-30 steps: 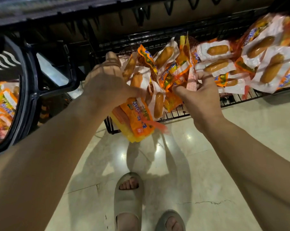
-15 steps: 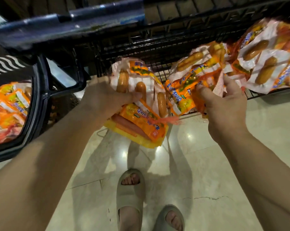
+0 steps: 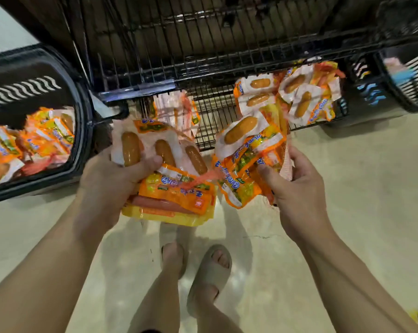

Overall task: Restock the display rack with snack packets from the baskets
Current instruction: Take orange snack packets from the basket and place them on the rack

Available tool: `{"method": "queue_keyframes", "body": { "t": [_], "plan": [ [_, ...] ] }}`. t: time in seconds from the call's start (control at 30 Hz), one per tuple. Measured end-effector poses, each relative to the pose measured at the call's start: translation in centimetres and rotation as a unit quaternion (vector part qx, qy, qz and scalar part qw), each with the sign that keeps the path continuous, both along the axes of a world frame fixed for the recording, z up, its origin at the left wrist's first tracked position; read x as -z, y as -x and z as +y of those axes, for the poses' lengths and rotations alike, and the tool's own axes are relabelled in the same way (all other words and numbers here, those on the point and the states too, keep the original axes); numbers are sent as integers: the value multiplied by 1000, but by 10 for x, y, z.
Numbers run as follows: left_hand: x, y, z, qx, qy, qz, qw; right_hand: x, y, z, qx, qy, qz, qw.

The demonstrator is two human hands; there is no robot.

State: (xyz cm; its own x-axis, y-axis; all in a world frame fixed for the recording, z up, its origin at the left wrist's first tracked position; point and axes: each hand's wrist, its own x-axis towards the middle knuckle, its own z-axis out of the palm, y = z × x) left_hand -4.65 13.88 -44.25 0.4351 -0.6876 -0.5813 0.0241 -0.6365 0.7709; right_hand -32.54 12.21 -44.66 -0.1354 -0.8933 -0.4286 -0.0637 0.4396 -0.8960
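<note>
My left hand grips a bundle of orange and white sausage snack packets, thumb over the top one. My right hand grips a second bundle of snack packets beside it. Both bundles hang over the floor just in front of the black wire display rack. More packets lie on the rack's low shelf at the right, and one packet lies at its left. A black basket on the left holds several more packets.
A second black basket stands at the right of the rack. Upper wire shelves of the rack overhang the low one. My feet in grey slides stand on the pale tiled floor below the hands.
Both hands with their bundles have come back from the rack's shelf toward me. My view has tipped down and right, bringing the right basket into sight.
</note>
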Motion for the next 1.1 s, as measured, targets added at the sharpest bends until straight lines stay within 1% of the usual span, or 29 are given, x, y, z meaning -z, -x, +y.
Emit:
{"method": "queue_keyframes", "body": {
  "t": [0.13, 0.27, 0.4, 0.53, 0.7, 0.87, 1.0, 1.1],
  "plan": [
    [-89, 6, 40, -12, -11, 48, 999, -87, 11, 47, 10, -31, -2, 999],
    [-181, 5, 86, -18, 0, 36, 999, -181, 16, 87, 4, -39, 0, 999],
    [-260, -3, 130, -39, 18, 22, 999, -260, 7, 116, -22, -22, -12, 999],
    [-324, -22, 161, -106, 62, 30, 992, -323, -14, 124, -57, 17, -30, 998],
    [-380, -62, 188, -181, 115, -3, 977, -380, -51, 119, -98, 66, -59, 991],
    [-425, -104, 207, -240, 174, 15, 955, -431, -97, 114, -146, 114, -60, 981],
    [-446, -144, 217, -266, 212, 28, 940, -459, -140, 112, -179, 136, -60, 972],
    [-458, -178, 227, -269, 225, 26, 936, -471, -179, 113, -186, 154, -56, 969]
  ]
}}
